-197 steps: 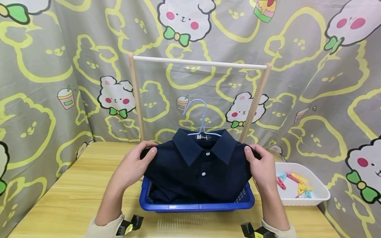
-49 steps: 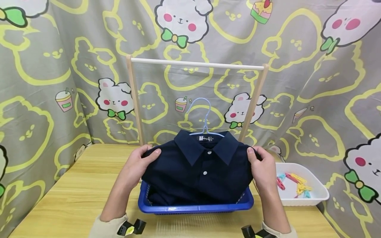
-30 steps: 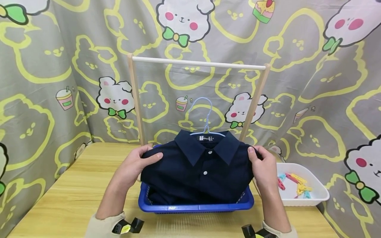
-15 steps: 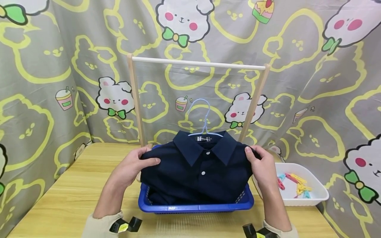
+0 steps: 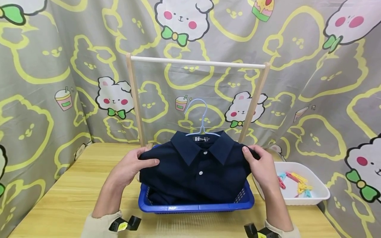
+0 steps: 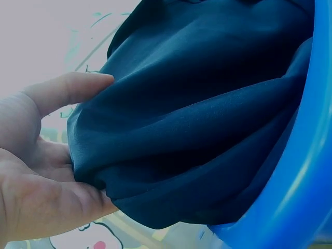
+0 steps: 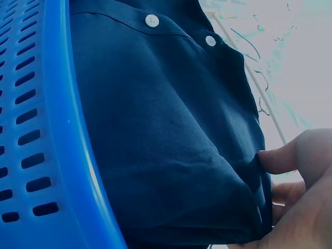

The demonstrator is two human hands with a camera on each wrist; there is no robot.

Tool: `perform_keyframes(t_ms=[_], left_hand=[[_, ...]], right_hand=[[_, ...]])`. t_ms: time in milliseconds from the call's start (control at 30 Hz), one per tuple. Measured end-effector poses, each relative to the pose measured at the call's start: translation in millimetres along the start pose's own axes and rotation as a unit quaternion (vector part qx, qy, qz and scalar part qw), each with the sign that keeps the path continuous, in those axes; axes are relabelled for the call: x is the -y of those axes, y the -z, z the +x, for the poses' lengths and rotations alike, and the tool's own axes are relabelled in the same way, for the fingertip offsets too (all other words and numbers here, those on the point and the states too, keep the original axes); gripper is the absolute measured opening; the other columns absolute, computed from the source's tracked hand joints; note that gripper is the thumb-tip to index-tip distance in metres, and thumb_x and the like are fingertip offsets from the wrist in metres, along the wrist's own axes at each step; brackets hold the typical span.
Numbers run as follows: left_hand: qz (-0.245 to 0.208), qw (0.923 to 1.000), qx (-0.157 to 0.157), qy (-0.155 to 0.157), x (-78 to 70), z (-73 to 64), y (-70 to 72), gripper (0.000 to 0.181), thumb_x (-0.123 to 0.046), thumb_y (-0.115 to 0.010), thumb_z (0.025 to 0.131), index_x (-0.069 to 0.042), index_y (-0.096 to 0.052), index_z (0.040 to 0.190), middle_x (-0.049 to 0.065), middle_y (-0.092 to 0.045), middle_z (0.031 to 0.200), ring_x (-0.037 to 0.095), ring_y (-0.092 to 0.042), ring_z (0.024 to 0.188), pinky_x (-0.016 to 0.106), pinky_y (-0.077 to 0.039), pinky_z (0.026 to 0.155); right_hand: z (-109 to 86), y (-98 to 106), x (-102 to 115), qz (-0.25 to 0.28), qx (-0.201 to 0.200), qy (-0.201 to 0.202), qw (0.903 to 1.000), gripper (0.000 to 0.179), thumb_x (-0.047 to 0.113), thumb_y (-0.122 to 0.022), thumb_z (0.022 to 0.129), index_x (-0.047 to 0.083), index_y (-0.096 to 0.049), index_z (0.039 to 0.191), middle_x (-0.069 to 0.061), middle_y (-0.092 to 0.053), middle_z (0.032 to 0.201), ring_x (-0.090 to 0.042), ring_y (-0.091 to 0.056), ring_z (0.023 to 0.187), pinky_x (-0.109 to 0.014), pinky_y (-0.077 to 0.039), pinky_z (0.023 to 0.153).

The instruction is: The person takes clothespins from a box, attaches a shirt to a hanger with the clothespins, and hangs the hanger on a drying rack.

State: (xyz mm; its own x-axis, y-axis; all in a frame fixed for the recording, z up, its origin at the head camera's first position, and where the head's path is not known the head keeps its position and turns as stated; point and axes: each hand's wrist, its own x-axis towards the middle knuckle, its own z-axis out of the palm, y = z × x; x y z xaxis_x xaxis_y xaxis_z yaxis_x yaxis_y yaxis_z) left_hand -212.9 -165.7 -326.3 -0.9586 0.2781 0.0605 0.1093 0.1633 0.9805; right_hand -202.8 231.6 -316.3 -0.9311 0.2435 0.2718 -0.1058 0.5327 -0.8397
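A navy collared shirt [image 5: 190, 178] with white buttons hangs on a light blue wire hanger [image 5: 203, 122], whose hook rises from the collar. Its lower part lies bunched in a blue plastic basket [image 5: 196, 208]. My left hand [image 5: 129, 167] holds the shoulder at the left side, thumb straight across the front and fingers behind the cloth. At the opposite shoulder my right hand [image 5: 262, 163] pinches the fabric between thumb and fingers. Both wrist views show the thumbs in front, with the cloth [image 6: 171, 119] spread between hand and basket rim [image 7: 78, 124]. The hanger's arms are hidden inside the shirt.
Behind the basket stands a wooden rack with a white crossbar [image 5: 196, 62]. To the right, a white tray [image 5: 315, 200] contains several coloured clothespins [image 5: 302, 188]. All of this is on a wood-grain table [image 5: 68, 195], with a patterned curtain around it.
My left thumb has slid down the front of the shoulder and straightened. The collar and hanger swayed slightly right, then came back left. My right hand keeps its hold, and the basket stays put.
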Motion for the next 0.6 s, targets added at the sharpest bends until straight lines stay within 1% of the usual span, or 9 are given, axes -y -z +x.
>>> perform_keyframes(t_ms=[167,300,467,600], left_hand=[[0.004,0.9999,-0.012,0.007,-0.2,-0.2,0.5,0.026,-0.015,-0.074,0.09,0.001,-0.06,0.103,0.005,-0.061,0.092,0.023,-0.061,0.094,0.033,-0.05,0.086],[0.006,0.9998,-0.017,0.009,0.4,0.7,0.4,0.025,-0.015,-0.074,0.09,0.001,-0.06,0.102,0.005,-0.061,0.092,0.024,-0.061,0.093,0.033,-0.051,0.085],[0.012,0.9996,-0.024,0.004,1.5,1.7,0.9,0.024,-0.016,-0.074,0.09,0.001,-0.06,0.099,0.005,-0.061,0.091,0.024,-0.06,0.092,0.034,-0.05,0.084],[0.013,0.9995,-0.03,0.003,2.1,1.6,2.0,0.023,-0.016,-0.074,0.089,0.0,-0.06,0.095,0.005,-0.06,0.089,0.025,-0.06,0.09,0.033,-0.05,0.082]], right_hand=[[-0.1,-1.0,-0.5,0.001,0.009,-0.001,1.0,0.044,0.046,-0.058,0.101,0.006,-0.068,0.115,-0.014,-0.064,0.118,-0.022,-0.054,0.103,-0.021,-0.042,0.083],[0.1,-0.4,-1.6,-0.012,0.015,0.004,0.9998,0.045,0.046,-0.058,0.101,0.005,-0.068,0.117,-0.015,-0.065,0.12,-0.024,-0.055,0.105,-0.024,-0.043,0.085],[2.6,1.9,0.3,-0.032,0.014,0.026,0.999,0.045,0.045,-0.06,0.101,0.005,-0.068,0.118,-0.017,-0.066,0.122,-0.026,-0.057,0.108,-0.028,-0.043,0.089],[4.7,4.3,3.2,-0.042,0.021,0.048,0.9978,0.046,0.045,-0.059,0.101,0.004,-0.068,0.12,-0.019,-0.066,0.123,-0.03,-0.058,0.111,-0.036,-0.044,0.093]])
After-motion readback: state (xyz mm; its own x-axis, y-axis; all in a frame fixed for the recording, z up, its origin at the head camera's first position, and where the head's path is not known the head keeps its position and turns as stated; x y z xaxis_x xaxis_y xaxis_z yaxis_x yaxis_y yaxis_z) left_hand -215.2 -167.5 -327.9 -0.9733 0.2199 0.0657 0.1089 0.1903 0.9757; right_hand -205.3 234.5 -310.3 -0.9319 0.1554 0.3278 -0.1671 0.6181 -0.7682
